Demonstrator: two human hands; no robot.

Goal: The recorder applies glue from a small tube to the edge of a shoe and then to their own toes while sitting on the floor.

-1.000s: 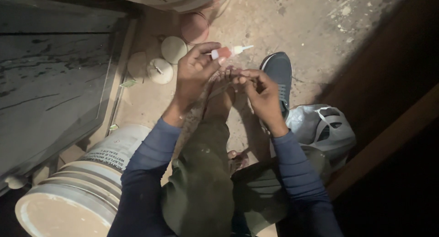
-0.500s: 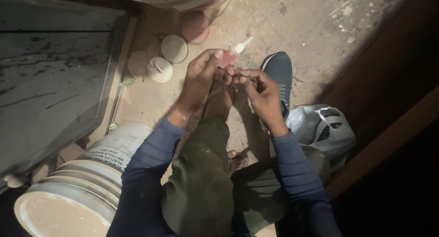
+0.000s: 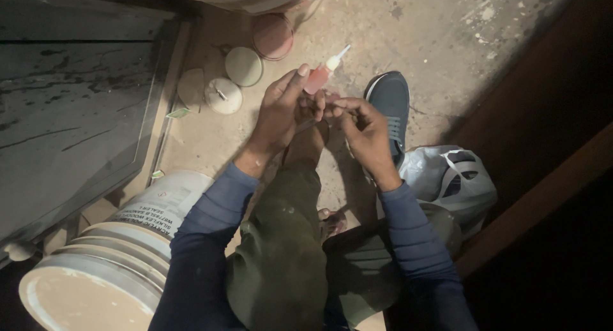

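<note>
My left hand (image 3: pixel 281 111) grips a small pink bottle with a white pointed nozzle (image 3: pixel 322 72), its tip aimed up and to the right. Just to its right, my right hand (image 3: pixel 364 130) has its fingertips pinched together on something tiny that I cannot make out. Both hands meet above my bare foot (image 3: pixel 306 142), with my knee in olive trousers (image 3: pixel 281 241) below them. Blue sleeves cover both forearms.
A white plastic bucket (image 3: pixel 108 261) lies on its side at the lower left. Round lids (image 3: pixel 242 66) and a pink-rimmed lid (image 3: pixel 272 36) lie on the dusty concrete floor. A blue shoe (image 3: pixel 389 101) and a white plastic bag (image 3: pixel 450 178) are at the right. A dark panel (image 3: pixel 70 114) fills the left.
The bottle's nozzle has swung from pointing right to pointing up and right, and my left hand has closed in against my right hand's fingertips.
</note>
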